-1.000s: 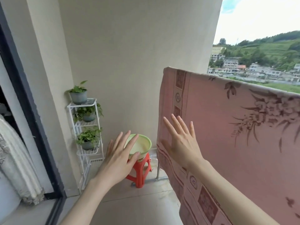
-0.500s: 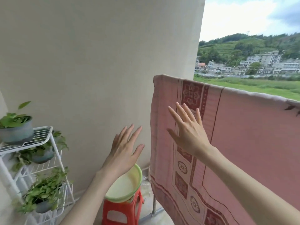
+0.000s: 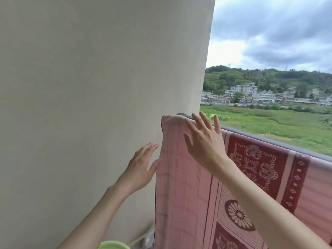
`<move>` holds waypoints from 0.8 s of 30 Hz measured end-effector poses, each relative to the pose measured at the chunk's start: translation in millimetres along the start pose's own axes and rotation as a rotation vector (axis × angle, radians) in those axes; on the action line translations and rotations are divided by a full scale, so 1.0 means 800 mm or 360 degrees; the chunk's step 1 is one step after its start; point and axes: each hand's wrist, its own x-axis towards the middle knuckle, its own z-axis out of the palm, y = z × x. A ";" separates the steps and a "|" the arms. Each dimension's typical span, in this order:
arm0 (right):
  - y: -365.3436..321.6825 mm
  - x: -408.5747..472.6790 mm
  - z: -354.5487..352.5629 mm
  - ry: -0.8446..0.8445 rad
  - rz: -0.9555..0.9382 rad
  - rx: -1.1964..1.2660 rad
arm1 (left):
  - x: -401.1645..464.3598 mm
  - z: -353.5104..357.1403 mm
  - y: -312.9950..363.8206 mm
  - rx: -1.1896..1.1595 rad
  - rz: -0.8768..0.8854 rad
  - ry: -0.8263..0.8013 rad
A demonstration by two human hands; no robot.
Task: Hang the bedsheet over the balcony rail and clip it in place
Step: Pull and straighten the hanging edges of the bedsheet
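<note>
A pink bedsheet (image 3: pixel 183 186) with dark red flower and medallion patterns hangs over the grey balcony rail (image 3: pixel 269 139), its left edge close to the side wall. My right hand (image 3: pixel 204 142) is raised with fingers spread and straight near the sheet's top left corner, just below the rail; whether it touches the cloth I cannot tell. My left hand (image 3: pixel 142 168) is open beside the sheet's left edge, fingers straight, holding nothing. No clip is in view.
A beige wall (image 3: pixel 98 87) fills the left side, right next to the sheet's edge. A light green basin rim (image 3: pixel 113 246) shows at the bottom. Beyond the rail lie green fields, houses and hills.
Both hands have risen toward the sheet's top left corner, and the view has tilted up and closed in. The plant shelf and the red stool have dropped out of sight.
</note>
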 end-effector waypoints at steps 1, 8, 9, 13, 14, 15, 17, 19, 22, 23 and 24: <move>0.000 0.012 0.006 -0.0014 0.0030 -0.0018 | 0.017 0.004 -0.009 -0.0064 0.0007 -0.0012; 0.002 0.058 0.036 0.0023 0.0437 -0.0344 | 0.152 0.023 -0.039 -0.1224 -0.0257 -0.0090; -0.001 0.059 0.039 0.0056 0.0484 -0.0359 | 0.169 0.025 -0.042 -0.1368 -0.0296 -0.0096; -0.015 0.061 0.048 0.0375 0.0597 -0.0344 | 0.205 0.036 -0.050 -0.1668 -0.0333 -0.0280; -0.016 0.058 0.047 0.0441 0.0592 -0.0312 | 0.204 0.039 -0.051 -0.1673 -0.0320 -0.0299; -0.020 0.057 0.046 0.0472 0.0593 -0.0311 | 0.206 0.041 -0.053 -0.1695 -0.0301 -0.0316; -0.027 0.055 0.046 0.0507 0.0605 -0.0326 | 0.210 0.036 -0.059 -0.1735 -0.0222 -0.0300; -0.036 0.051 0.042 0.0550 0.0634 -0.0339 | 0.215 0.027 -0.064 -0.1758 -0.0135 -0.0231; -0.048 0.055 0.041 0.0706 0.0611 -0.0390 | 0.228 0.010 -0.073 -0.1773 0.0009 -0.0109; -0.051 0.058 0.043 0.0766 0.0588 -0.0404 | 0.233 0.006 -0.076 -0.1780 0.0057 -0.0077; -0.054 0.059 0.047 0.0811 0.0566 -0.0410 | 0.235 0.005 -0.079 -0.1786 0.0085 -0.0059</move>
